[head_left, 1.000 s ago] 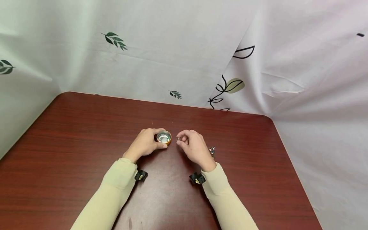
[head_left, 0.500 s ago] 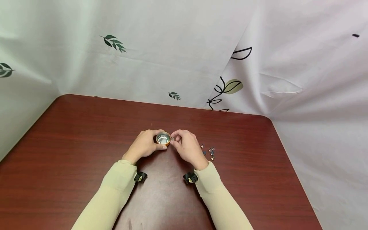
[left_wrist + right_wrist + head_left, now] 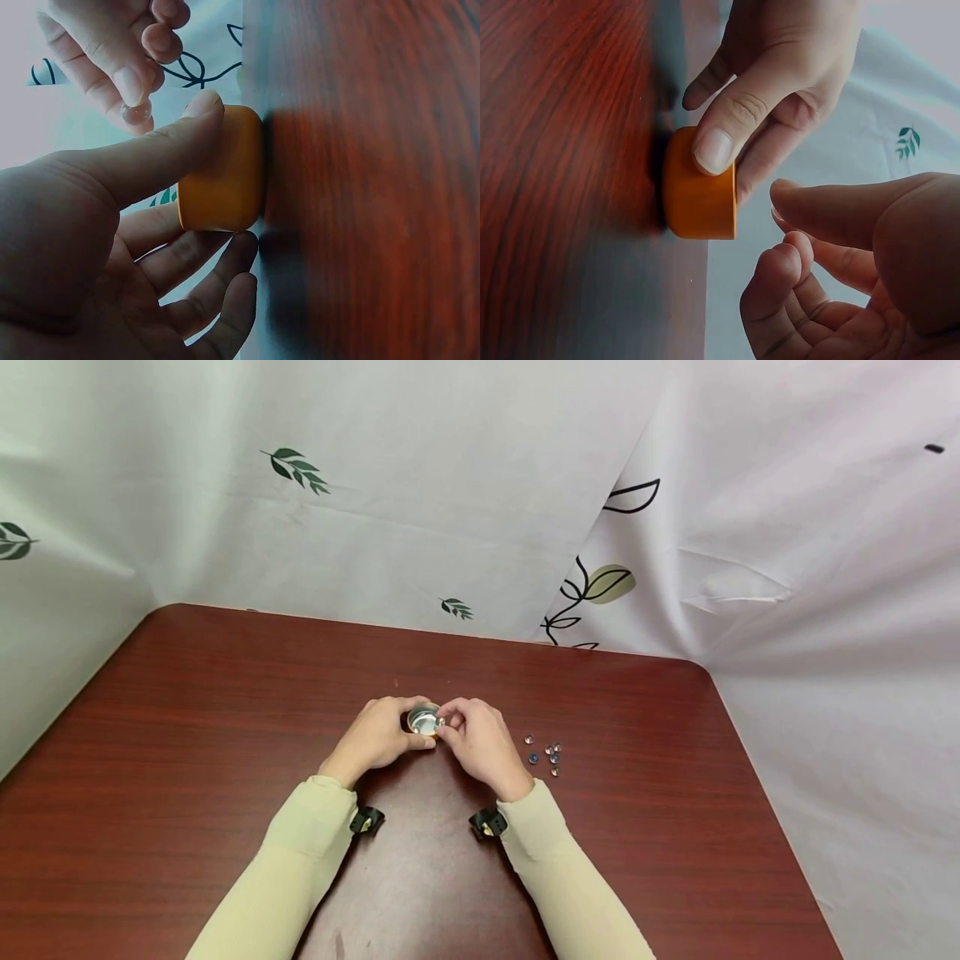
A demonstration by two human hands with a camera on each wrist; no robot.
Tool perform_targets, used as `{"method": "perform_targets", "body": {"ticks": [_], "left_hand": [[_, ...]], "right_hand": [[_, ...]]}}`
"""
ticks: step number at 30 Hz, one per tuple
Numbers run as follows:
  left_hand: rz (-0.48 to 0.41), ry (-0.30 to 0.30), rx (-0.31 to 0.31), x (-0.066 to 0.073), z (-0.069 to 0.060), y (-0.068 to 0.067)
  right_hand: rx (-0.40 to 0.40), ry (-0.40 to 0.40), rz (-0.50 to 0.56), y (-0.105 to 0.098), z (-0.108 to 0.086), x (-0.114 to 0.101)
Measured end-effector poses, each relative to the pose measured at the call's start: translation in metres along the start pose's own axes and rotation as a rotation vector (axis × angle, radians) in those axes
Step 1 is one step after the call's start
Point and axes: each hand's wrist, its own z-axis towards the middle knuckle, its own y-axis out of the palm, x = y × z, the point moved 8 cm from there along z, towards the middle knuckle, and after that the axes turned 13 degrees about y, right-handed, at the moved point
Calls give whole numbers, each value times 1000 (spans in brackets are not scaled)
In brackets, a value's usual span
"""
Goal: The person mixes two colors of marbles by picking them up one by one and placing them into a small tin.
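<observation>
My left hand [image 3: 375, 732] grips a small round tin [image 3: 229, 176], orange outside and silvery inside, standing upright on the table. Thumb and fingers lie around opposite sides of its wall. My right hand [image 3: 483, 742] pinches a clear glass marble [image 3: 136, 113] between thumb and finger, just above the tin's right rim. In the right wrist view the marble is hidden behind the fingers. Small glints show inside the tin, too small to tell apart. To the right of the right hand lie several loose glass marbles [image 3: 555, 759], among them a blue one [image 3: 533, 758].
Both hands work over the middle of a reddish-brown wooden table [image 3: 225, 710]. A white curtain [image 3: 420, 502] printed with leaves hangs along its back and sides. Each wrist wears a black strap with a small device.
My right hand has moved left, bringing the pinched marble from beside the tin to above its rim. This has uncovered more marbles on the table. The left hand still holds the tin in place.
</observation>
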Motion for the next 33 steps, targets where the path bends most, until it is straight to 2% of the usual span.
{"method": "perform_targets", "body": {"ticks": [12,33], "left_hand": [[4,-14,1,0,-1,-1],[20,-8,-4,2,-1,-2]], "right_hand": [[-11,2,-5,7,3,-4],[-49,49,-28,18,9,3]]}}
